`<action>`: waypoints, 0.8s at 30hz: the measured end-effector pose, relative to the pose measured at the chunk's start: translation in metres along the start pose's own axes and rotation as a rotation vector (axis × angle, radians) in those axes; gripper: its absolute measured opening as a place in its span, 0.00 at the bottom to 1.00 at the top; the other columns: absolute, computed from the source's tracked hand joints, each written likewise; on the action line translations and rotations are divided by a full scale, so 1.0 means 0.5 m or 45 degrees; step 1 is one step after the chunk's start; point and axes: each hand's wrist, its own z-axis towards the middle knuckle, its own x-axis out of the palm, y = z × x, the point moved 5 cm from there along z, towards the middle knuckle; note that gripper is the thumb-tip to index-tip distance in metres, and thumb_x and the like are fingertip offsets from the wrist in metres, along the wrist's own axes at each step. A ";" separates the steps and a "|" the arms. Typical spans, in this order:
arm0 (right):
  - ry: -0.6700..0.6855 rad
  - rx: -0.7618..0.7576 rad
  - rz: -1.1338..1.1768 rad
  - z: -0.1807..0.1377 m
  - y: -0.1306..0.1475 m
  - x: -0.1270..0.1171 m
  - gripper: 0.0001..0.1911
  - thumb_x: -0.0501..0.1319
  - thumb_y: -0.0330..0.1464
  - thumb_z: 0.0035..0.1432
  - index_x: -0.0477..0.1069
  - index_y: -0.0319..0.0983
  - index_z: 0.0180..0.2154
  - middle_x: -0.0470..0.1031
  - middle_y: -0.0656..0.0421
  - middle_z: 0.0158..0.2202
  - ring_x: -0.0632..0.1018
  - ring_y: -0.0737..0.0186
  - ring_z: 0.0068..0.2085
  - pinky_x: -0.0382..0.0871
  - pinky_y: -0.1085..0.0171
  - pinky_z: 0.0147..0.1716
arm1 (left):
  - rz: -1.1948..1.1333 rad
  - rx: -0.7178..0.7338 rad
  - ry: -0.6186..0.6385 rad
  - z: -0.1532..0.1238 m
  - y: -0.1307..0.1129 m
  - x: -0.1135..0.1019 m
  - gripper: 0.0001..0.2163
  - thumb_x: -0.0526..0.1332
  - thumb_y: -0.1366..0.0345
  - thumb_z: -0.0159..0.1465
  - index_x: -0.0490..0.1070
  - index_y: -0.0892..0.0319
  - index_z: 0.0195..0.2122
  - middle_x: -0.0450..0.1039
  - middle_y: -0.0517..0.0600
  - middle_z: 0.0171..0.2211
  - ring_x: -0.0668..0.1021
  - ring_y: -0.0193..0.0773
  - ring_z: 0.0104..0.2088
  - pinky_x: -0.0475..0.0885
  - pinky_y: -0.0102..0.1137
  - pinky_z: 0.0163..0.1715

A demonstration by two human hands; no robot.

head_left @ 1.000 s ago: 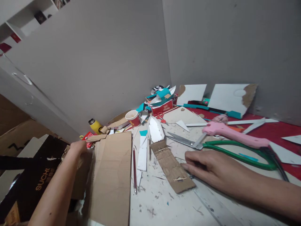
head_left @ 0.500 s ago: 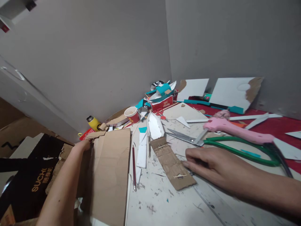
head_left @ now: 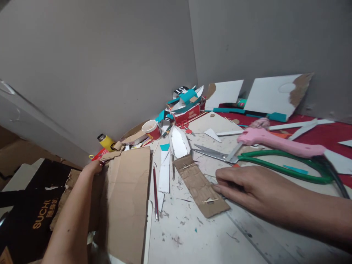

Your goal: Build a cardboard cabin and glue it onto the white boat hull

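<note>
Holding the right hand [head_left: 247, 185] in a narrow curl, with thumb and fingertips beside the right long side of the strip [head_left: 202, 185]; cannot tell whether pinching anything. Reaching to the left edge of the worktop [head_left: 211, 244] with the left hand [head_left: 93, 168], next to the far left corner of the sheet [head_left: 128, 205]; cannot tell the grip there, with the fingers hidden.

Can see the strip, of brown cardboard, lying slantwise on the middle of the worktop, with thin sticks [head_left: 210, 201] across it near both ends. At its far end, can see white folded card [head_left: 180, 143]. Between strip and sheet, can make out narrow white paper [head_left: 164, 176] and a pencil [head_left: 156, 194]. Beyond the right hand, can see scissors [head_left: 249, 158] with green handles and, partly above them, a pink tool [head_left: 283, 144].

Toward the worktop's far corner, can find a red box [head_left: 188, 114] under scraps, then leftward a cup [head_left: 154, 134] and a yellow bottle [head_left: 109, 144]. Along the far right edge, can see white boards [head_left: 272, 95]. Past the left edge, can read "SUCHI" on a black box [head_left: 24, 218].
</note>
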 end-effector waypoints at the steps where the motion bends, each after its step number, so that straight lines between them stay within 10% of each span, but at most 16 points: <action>1: 0.017 0.013 -0.013 0.001 0.000 0.001 0.16 0.50 0.37 0.63 0.55 0.41 0.23 0.66 0.58 0.21 0.67 0.61 0.24 0.50 0.63 0.26 | 0.017 -0.002 -0.015 -0.003 -0.001 -0.004 0.14 0.59 0.60 0.65 0.69 0.59 0.50 0.72 0.54 0.48 0.77 0.41 0.43 0.75 0.40 0.42; 16: 0.074 0.046 -0.038 0.001 -0.009 0.011 0.16 0.47 0.38 0.63 0.56 0.41 0.24 0.68 0.57 0.24 0.68 0.59 0.26 0.52 0.62 0.28 | 0.012 -0.175 -0.401 -0.037 0.013 -0.061 0.20 0.59 0.50 0.60 0.76 0.65 0.37 0.77 0.67 0.41 0.79 0.56 0.43 0.72 0.42 0.36; 24: 0.098 0.064 -0.044 0.001 -0.005 0.007 0.16 0.46 0.37 0.63 0.56 0.41 0.24 0.68 0.56 0.24 0.68 0.59 0.26 0.52 0.62 0.27 | -0.241 -0.147 -0.248 -0.013 0.032 -0.063 0.15 0.58 0.54 0.65 0.72 0.61 0.43 0.75 0.52 0.40 0.78 0.40 0.39 0.74 0.38 0.40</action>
